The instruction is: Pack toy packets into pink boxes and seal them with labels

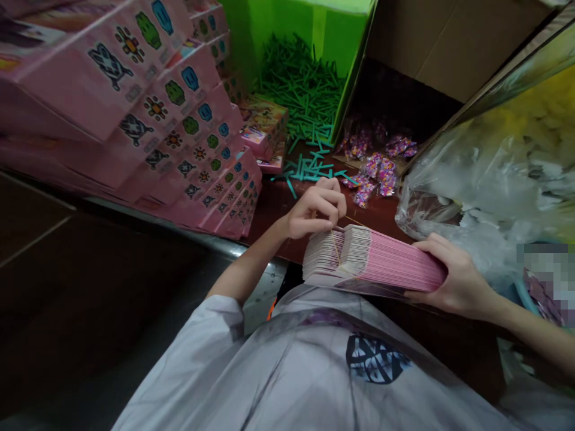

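Observation:
A thick stack of flat pink-and-white cardboard pieces [399, 257] lies on its side close to my shirt, edges upward. My right hand [458, 275] is wrapped around its right end, thumb and fingers on opposite sides. A thin yellowish rubber band [336, 248] runs across the left part of the stack. My left hand [317, 209], at the stack's upper left, is closed with its fingers curled and pulls the band up off the cardboard. Part of the band is hidden behind the stack and my fingers.
Pink printed boxes [157, 108] are piled at the left. Behind stands a bright green bin [242, 36] with many green strips [300, 84], some spilled on the brown table [269, 209]. Small bags of colourful beads [380, 170] lie beyond the stack. A clear plastic bag [485, 179] bulges at the right.

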A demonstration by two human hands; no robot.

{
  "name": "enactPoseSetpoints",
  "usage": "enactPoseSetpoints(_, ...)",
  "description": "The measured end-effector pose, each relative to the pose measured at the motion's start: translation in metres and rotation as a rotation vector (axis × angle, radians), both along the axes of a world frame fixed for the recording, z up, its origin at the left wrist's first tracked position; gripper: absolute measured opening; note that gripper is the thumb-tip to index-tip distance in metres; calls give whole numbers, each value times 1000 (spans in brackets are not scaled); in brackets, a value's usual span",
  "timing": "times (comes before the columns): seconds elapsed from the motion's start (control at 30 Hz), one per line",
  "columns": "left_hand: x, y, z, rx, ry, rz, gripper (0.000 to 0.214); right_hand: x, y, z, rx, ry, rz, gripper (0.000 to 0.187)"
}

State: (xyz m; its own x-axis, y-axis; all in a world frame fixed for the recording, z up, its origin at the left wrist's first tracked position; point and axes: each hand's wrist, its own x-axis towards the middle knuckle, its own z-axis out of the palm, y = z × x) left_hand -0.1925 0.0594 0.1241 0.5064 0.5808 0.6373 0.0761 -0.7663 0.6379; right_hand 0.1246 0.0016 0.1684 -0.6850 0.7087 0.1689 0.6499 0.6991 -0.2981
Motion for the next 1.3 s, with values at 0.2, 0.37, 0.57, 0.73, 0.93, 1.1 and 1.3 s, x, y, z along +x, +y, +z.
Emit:
enactPoseSetpoints(0.2,20,30,1,-267,-110,-169,70,-2,-3,0,5,26,-45,52)
enactPoseSetpoints(0.37,24,49,-5,-231,-133,-147,67,4,-4,-6,14,62,-99,53)
enactPoseSetpoints(0.57,0,-3,13,49,-141,46,57,17,6,-17,77,113,-280,54)
enactPoseSetpoints(0.73,11,-55,25,514,365,311,34,15,16,-22,38,174,-329,57)
enactPoseSetpoints(0.93,45,-69,-21,750,322,545,25,10,16,-37,-42,245,-338,59)
enactPoseSetpoints(1.1,60,-92,-46,809,296,601,12,12,20,-56,-109,295,-410,61)
enactPoseSetpoints(1.3,60,-75,-45,563,246,764,30,14,24,-64,-47,350,-444,62)
